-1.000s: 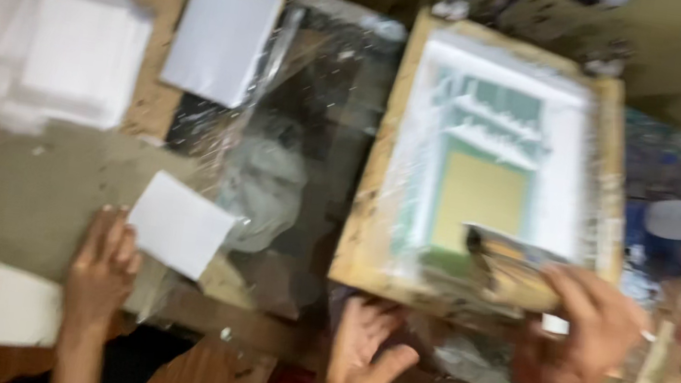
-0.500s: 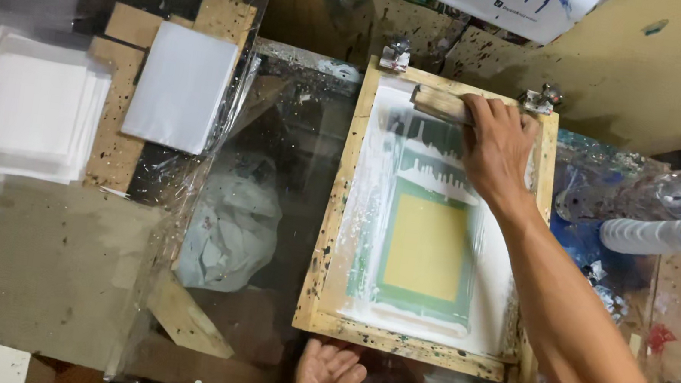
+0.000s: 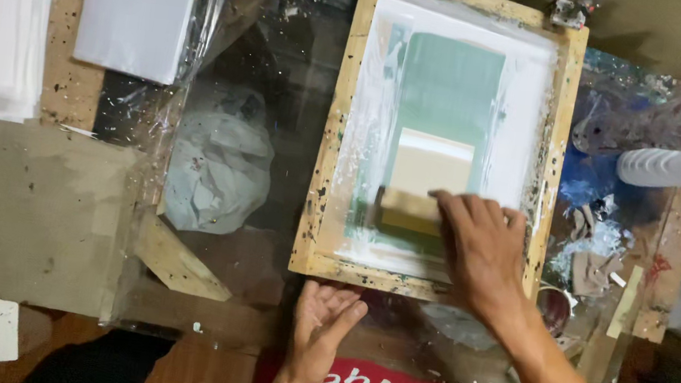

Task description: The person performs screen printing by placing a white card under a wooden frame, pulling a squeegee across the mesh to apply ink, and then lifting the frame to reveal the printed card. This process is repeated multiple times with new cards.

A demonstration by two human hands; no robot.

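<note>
— What is the right hand (image 3: pixel 484 252) doing?
— It grips a squeegee (image 3: pixel 409 210), pressed on the mesh low inside the wooden printing frame (image 3: pixel 328 138).
— And the left hand (image 3: pixel 325 319)?
— Open, fingers flat, holding nothing, touching the frame's near edge just below the squeegee.

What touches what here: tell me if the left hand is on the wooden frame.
Touching. The head view shows the left hand palm up, its fingertips pressed against the near edge of the wooden frame, while the right hand holds the squeegee.
</note>
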